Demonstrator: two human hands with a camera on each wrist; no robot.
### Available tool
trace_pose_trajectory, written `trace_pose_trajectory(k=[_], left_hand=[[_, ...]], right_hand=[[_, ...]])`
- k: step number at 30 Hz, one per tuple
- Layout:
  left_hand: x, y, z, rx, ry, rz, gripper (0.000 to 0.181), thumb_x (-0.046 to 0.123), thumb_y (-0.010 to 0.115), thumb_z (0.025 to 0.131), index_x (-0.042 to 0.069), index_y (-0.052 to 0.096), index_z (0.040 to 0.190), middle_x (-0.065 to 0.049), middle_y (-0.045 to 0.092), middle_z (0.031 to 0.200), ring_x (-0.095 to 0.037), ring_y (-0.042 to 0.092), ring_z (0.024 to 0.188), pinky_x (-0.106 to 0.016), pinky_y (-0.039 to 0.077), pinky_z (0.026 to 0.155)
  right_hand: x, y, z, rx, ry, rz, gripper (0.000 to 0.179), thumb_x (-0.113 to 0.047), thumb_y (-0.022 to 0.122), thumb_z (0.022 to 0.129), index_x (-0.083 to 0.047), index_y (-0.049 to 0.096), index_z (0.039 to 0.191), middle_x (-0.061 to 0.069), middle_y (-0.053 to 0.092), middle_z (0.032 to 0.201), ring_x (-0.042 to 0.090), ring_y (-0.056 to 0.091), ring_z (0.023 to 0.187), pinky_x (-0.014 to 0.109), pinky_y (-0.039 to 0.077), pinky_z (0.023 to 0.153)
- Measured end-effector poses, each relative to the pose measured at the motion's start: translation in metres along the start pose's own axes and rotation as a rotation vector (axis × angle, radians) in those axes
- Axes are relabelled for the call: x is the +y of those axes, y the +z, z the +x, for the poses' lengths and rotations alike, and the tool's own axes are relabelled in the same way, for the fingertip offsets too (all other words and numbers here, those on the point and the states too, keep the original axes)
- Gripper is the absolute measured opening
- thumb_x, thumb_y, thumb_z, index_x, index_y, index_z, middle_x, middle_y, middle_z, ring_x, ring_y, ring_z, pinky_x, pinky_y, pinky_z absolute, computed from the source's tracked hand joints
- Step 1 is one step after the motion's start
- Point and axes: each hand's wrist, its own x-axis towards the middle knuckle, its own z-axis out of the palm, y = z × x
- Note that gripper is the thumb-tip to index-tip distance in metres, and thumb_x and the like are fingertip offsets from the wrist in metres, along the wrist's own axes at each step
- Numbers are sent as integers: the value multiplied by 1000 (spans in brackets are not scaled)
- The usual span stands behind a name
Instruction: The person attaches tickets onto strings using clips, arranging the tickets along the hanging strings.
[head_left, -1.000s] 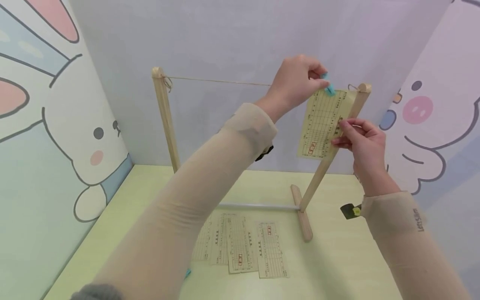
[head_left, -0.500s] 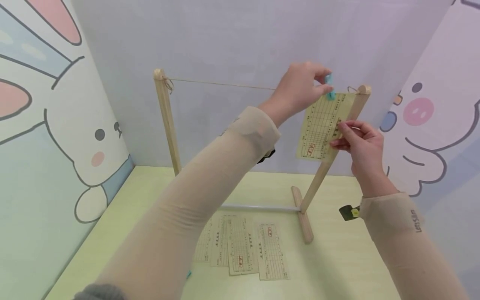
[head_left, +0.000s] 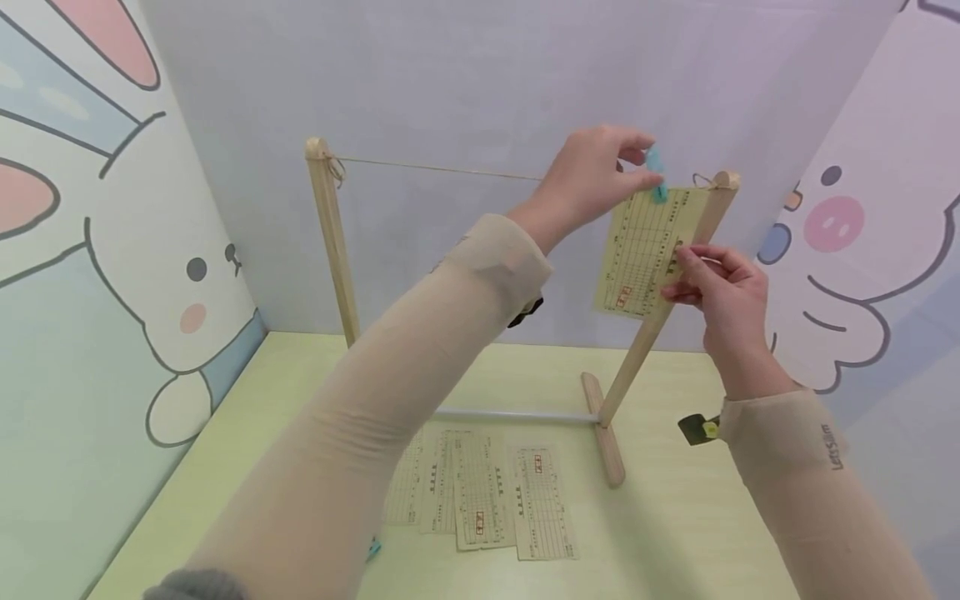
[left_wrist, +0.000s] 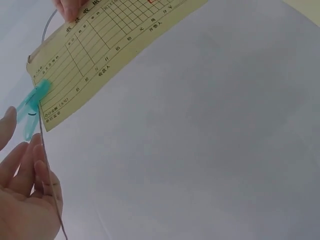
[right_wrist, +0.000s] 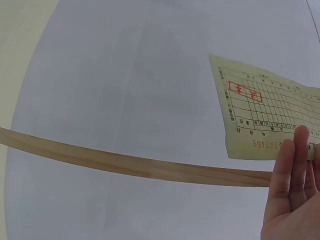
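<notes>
A yellow printed receipt slip (head_left: 637, 258) hangs at the string's right end, beside the wooden post. The turquoise clothespin (left_wrist: 36, 97) sits on its top edge, at the string (left_wrist: 44, 150). My left hand (head_left: 592, 171) has thumb and fingertips at the two handles of the clothespin, one on each side. Lower down, my right hand (head_left: 723, 287) pinches the slip's right edge between thumb and fingers. In the right wrist view, the slip's lower end shows a red stamp (right_wrist: 245, 92), and part of its printed side is behind the fingers (right_wrist: 282, 175).
The string (head_left: 435, 165) runs between the left post (head_left: 333, 242) and the right post (head_left: 637, 354). Several more slips (head_left: 483, 492) lie on the pale yellow table (head_left: 675, 517). Another turquoise clothespin (head_left: 373, 548) lies by the left sleeve. A grey-white bar (head_left: 517, 414) joins the stand's feet.
My left hand dipped slightly, and the clothespin went from tilted to more upright at the slip's top edge. The right hand keeps its pinch on the slip, nearly still.
</notes>
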Motion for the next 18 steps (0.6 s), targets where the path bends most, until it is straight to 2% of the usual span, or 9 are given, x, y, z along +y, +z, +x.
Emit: trace_pose_trajectory(k=[3,7,11,15,18], left_hand=[[-2,-2,-3,28,2,-8,52,39,65,95,21,53,143,8,63,136,-7,59,117,-11,45,94],[-4,-5,-10,105,31,-50,48,38,66,94,20,57,139,8,66,131,-5,60,109,-10,45,87],[-5,-11,-21,166,81,-176,40,32,69,93,17,64,130,6,71,122,-3,63,98,-9,46,82],[-8,-15,-36,192,137,-306,35,26,72,92,12,68,123,2,73,114,-4,64,92,-11,48,82],[-14,-16,-47,199,182,-363,33,23,73,92,8,69,121,-2,74,111,-6,64,88,-15,49,81]], right_hand=[[1,-2,-1,-4,-2,0,27,-22,80,83,-9,71,105,-2,77,90,13,68,57,22,58,61],[4,-5,-3,-5,-17,-2,25,-21,80,83,-8,70,102,-2,77,89,13,66,55,23,59,59],[10,-8,-8,4,-26,22,18,-17,79,84,-7,71,97,-1,75,84,13,65,52,24,58,57],[19,-11,-14,7,-27,31,8,-11,77,86,-7,72,92,-1,75,79,13,63,49,23,58,54],[25,-13,-18,-2,-15,21,6,-11,76,87,-8,73,91,-1,75,78,13,63,48,22,57,54]])
